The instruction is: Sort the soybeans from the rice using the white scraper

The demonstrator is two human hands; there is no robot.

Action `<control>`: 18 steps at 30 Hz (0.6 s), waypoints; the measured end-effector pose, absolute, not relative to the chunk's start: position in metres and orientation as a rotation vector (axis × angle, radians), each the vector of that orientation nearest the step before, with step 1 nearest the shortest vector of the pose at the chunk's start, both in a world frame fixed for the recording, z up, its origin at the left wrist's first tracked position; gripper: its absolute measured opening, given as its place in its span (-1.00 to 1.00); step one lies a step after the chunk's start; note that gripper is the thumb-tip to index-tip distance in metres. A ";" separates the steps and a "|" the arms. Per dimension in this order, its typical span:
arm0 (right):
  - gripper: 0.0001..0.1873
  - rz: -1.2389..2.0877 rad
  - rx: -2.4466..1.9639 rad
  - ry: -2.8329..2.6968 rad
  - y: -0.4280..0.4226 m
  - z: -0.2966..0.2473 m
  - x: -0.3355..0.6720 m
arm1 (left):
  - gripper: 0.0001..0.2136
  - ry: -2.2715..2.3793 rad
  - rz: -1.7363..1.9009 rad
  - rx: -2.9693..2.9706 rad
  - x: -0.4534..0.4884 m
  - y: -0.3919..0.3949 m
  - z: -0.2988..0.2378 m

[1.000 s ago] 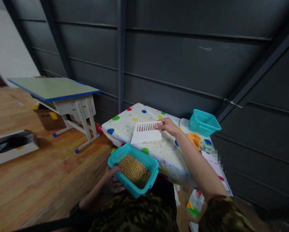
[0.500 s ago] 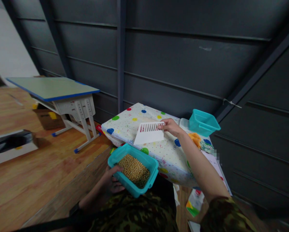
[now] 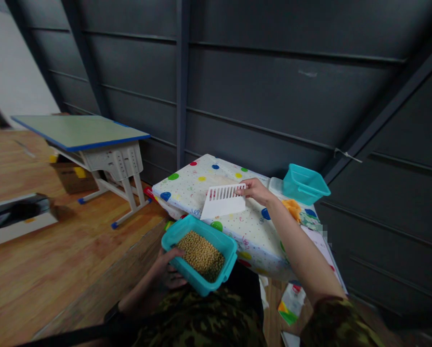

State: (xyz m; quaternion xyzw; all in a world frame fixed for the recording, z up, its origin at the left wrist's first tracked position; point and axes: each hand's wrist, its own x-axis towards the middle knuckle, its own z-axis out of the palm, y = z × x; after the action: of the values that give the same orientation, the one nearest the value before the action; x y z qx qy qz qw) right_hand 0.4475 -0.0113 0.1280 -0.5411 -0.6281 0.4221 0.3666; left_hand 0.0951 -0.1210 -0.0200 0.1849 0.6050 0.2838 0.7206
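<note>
My left hand [image 3: 167,272] grips the near-left edge of a teal tray [image 3: 226,246] filled with tan beans, held just below the table's front edge. My right hand [image 3: 254,189] reaches over the table and pinches the upper right corner of a white slotted plastic scraper [image 3: 223,202], whose lower edge rests on the spotted tablecloth [image 3: 197,183].
An empty teal bin [image 3: 304,183] stands at the table's far right, beside a clear lid and an orange cloth [image 3: 291,208]. Papers [image 3: 322,250] lie at the right edge. A blue-edged desk [image 3: 82,131] stands to the left on the wooden floor. A dark panelled wall is behind.
My right hand and the white scraper have shifted slightly to the right along the tablecloth. The tray of beans in my left hand has stayed put.
</note>
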 end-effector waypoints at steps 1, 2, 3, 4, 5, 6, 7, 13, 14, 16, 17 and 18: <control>-0.56 1.077 -1.391 -1.612 -0.014 0.129 0.447 | -0.21 1.344 0.627 0.397 0.096 -0.122 -0.018; -0.55 1.063 -1.391 -1.613 -0.017 0.129 0.446 | -0.22 1.346 0.633 0.390 0.096 -0.122 -0.018; -0.54 1.043 -1.387 -1.615 -0.021 0.130 0.446 | -0.23 1.346 0.639 0.386 0.096 -0.123 -0.018; -0.53 1.022 -1.378 -1.621 -0.027 0.132 0.445 | -0.25 1.344 0.641 0.383 0.097 -0.123 -0.019; -0.52 0.996 -1.369 -1.629 -0.033 0.132 0.444 | -0.26 1.339 0.637 0.382 0.097 -0.124 -0.021; -0.52 0.963 -1.365 -1.638 -0.041 0.133 0.443 | -0.28 1.344 0.629 0.378 0.096 -0.124 -0.024; -0.53 0.919 -1.367 -1.646 -0.049 0.132 0.441 | -0.29 1.336 0.625 0.382 0.096 -0.125 -0.027; -0.59 0.594 -1.440 -1.539 -0.122 0.114 0.409 | -0.19 1.224 0.628 0.424 0.093 -0.127 -0.039; -0.62 0.545 -1.453 -1.507 -0.135 0.109 0.400 | -0.17 1.225 0.623 0.421 0.092 -0.127 -0.039; -0.67 0.467 -1.456 -1.444 -0.160 0.101 0.383 | -0.13 1.208 0.626 0.439 0.092 -0.128 -0.039; -0.69 0.429 -1.455 -1.406 -0.171 0.098 0.376 | -0.13 1.202 0.624 0.450 0.092 -0.129 -0.038; -0.70 0.381 -1.451 -1.364 -0.181 0.095 0.370 | -0.13 1.194 0.629 0.463 0.092 -0.130 -0.037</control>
State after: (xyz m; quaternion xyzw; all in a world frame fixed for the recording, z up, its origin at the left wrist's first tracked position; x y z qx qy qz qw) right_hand 0.3704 -0.1808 0.0950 -0.6076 -0.5711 0.1595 0.5285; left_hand 0.0915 -0.1297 -0.0373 0.2123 0.5475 0.2887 0.7562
